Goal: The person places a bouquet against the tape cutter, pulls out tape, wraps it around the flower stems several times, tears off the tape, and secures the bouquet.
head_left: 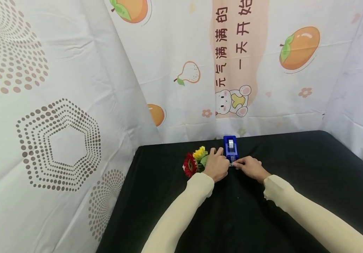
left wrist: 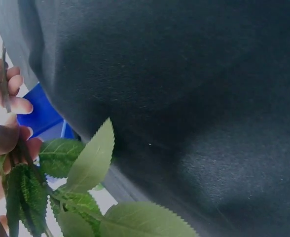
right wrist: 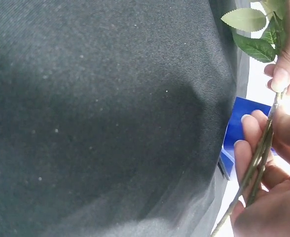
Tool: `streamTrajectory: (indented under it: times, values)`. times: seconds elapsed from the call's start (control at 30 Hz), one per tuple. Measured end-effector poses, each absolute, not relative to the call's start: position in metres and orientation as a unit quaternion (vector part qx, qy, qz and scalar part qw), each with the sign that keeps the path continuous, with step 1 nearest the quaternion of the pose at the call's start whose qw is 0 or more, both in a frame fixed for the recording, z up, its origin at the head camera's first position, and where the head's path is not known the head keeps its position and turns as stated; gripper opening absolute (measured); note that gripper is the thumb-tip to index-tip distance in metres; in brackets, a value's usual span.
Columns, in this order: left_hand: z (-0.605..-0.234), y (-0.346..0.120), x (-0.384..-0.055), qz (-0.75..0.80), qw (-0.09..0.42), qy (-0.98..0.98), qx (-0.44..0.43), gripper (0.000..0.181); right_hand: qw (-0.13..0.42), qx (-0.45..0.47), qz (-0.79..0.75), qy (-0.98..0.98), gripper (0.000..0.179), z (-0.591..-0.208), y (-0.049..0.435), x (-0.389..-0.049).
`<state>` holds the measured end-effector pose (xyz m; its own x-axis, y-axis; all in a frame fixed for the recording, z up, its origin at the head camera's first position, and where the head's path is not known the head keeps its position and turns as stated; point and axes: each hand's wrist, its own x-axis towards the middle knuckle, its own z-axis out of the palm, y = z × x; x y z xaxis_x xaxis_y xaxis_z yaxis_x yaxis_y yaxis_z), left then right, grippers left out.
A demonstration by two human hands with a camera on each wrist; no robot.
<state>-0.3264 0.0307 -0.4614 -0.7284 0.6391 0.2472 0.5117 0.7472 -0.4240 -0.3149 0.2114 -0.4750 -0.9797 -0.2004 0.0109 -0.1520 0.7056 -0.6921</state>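
Artificial flowers with a red bloom [head_left: 189,165] and a yellow bloom [head_left: 200,153] lie to the left of my left hand [head_left: 217,165]. That hand grips their stems just below the leaves [left wrist: 93,160]. My right hand [head_left: 250,167] pinches the same bunch farther down; in the right wrist view the bare brown stems [right wrist: 258,165] run across its fingers. Just behind both hands stands a blue tape dispenser [head_left: 231,149] with a roll of clear tape. A pale shiny patch shows on the stems between the hands; whether it is tape I cannot tell.
A black cloth [head_left: 232,218] covers the table. Behind it hangs a white curtain [head_left: 181,102] printed with fruit, a bear and writing. Another white curtain [head_left: 74,147] with brown dot patterns hangs on the left.
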Motion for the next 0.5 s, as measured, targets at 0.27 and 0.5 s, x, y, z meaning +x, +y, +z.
streamTrajectory:
  times: [0.27,0.5]
  values:
    - [-0.468,0.031,-0.329,0.178,0.2,-0.905,-0.33,0.018,0.032,-0.094,-0.376,0.921,0.027,-0.473,0.214,-0.318]
    - [-0.453,0.031,-0.34,0.138,0.131,-0.923,-0.335,0.019,0.023,-0.094,-0.391,0.915,0.028,-0.474,0.215,-0.321]
